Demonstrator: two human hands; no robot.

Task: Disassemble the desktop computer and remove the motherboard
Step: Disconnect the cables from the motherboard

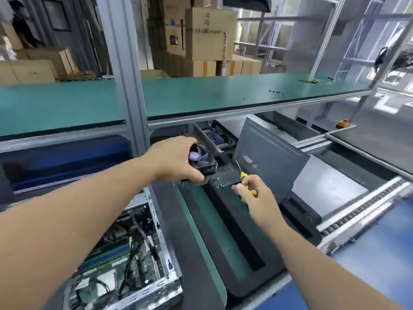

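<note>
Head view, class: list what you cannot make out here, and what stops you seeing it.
- Computer case, head view: near end cut off by the bottom edge; the left forearm covers its left side.
- Cooler fan: partly hidden by the left hand.
- Screwdriver: handle mostly inside the right hand; tip blurred.
- Small dark bits on the shelf: too small.

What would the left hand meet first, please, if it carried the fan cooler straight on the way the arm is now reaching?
Probably the grey side panel leaning upright beyond the left hand and its fan cooler. Depth is unclear, so the dark tray holding screws may come first if the hand dips.
</note>
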